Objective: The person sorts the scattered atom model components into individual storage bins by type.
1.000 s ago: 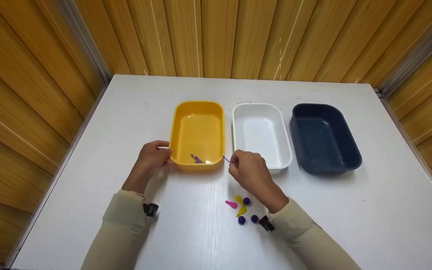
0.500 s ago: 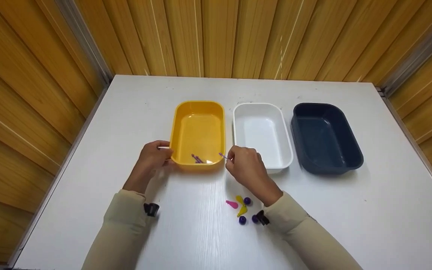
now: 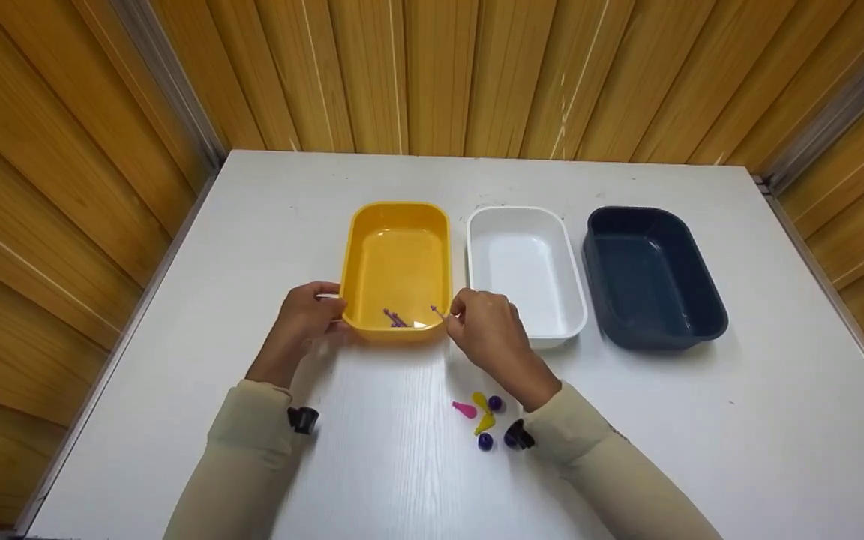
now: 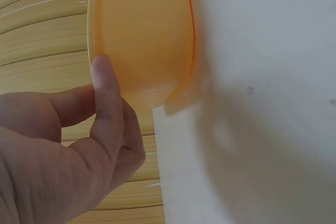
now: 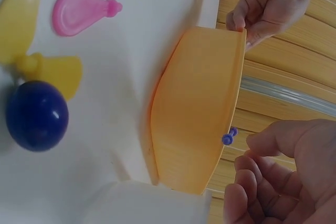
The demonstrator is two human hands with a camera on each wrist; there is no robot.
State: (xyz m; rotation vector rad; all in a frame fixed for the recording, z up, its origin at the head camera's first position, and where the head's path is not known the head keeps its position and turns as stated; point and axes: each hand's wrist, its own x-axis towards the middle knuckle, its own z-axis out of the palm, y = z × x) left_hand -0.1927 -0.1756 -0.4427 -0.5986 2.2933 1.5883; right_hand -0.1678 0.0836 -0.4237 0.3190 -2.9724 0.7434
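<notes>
My left hand (image 3: pixel 308 313) pinches the near left corner of the yellow bin (image 3: pixel 396 277), thumb and fingers at its rim. At the opposite edge, my right hand (image 3: pixel 488 328) has its thumb and fingers bent close together. A small purple stick with knobbed ends (image 5: pixel 230 136) is at the rim just beyond these fingertips; the right wrist view shows a gap between them. Inside the yellow bin several similar purple sticks (image 3: pixel 394 318) lie near its front wall.
A white bin (image 3: pixel 583 307) stands right of the yellow one, partly behind my right hand, and a dark blue bin (image 3: pixel 721 322) farther right. Toward me lie a pink drop-shaped piece (image 3: pixel 465 409), two yellow ones (image 3: pixel 484 424) and dark purple balls (image 3: pixel 485 442).
My right hand has moved slightly left and away from me, carrying the purple stick over the yellow bin's right rim. The left hand has stayed at its corner.
</notes>
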